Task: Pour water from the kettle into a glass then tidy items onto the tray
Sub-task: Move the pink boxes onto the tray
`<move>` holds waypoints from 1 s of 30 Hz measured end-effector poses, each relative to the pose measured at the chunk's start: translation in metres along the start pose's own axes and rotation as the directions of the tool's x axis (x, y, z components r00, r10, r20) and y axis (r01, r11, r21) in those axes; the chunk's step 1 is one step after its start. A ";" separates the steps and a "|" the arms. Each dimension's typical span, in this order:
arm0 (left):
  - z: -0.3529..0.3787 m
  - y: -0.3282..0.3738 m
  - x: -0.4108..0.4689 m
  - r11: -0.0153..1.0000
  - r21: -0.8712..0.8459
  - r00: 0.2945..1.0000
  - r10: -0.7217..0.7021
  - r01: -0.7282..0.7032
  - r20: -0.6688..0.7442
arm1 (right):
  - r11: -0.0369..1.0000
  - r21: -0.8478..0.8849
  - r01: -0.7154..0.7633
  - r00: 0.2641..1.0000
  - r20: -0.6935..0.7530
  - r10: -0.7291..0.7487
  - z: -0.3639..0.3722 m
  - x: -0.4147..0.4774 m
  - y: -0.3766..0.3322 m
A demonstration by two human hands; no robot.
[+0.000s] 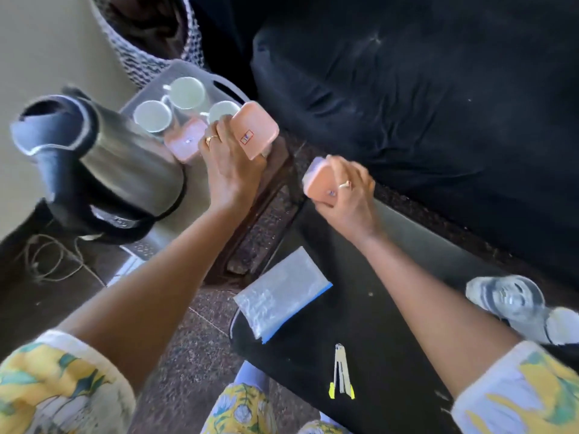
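The tidying step is in hand: one pink container (pixel 255 130) is grasped by the left hand (pixel 232 170) at the tray's (pixel 175 73) near edge, another (pixel 319 183) by the right hand (pixel 347 198); next, free space beside the cups (pixel 186 92) is needed.

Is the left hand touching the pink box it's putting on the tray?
Touching. The head view shows the left hand with fingers wrapped round the pink box above the tray.

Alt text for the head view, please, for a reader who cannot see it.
Each hand holds a pink container: the left hand brings one to the grey tray with three white cups, the right hand holds another. A steel kettle stands left.
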State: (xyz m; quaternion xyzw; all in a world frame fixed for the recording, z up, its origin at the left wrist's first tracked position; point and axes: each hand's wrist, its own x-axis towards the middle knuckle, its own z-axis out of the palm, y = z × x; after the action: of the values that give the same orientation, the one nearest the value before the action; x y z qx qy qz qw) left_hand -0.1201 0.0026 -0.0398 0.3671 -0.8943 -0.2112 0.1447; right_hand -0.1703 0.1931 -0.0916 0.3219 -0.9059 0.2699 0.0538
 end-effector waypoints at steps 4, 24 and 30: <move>-0.022 -0.035 0.012 0.994 -0.039 0.993 -0.095 0.098 0.067 | 0.984 0.078 0.162 0.987 -0.027 -0.160 0.014 0.060 -0.035; 0.010 -0.089 0.016 0.924 0.383 0.869 -0.204 0.018 0.450 | 0.884 -0.156 0.441 0.703 0.672 -0.233 0.069 0.151 -0.112; 0.014 -0.086 0.021 0.913 0.407 0.847 -0.216 -0.001 0.486 | 0.930 -0.167 0.328 0.704 0.700 -0.123 0.077 0.144 -0.110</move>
State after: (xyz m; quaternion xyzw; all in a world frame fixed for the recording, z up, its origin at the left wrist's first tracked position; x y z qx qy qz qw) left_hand -0.0893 -0.0638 -0.0913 0.3680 -0.9009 -0.1271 -0.1918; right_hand -0.2110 0.0018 -0.0682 0.4964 -0.8442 -0.0055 -0.2022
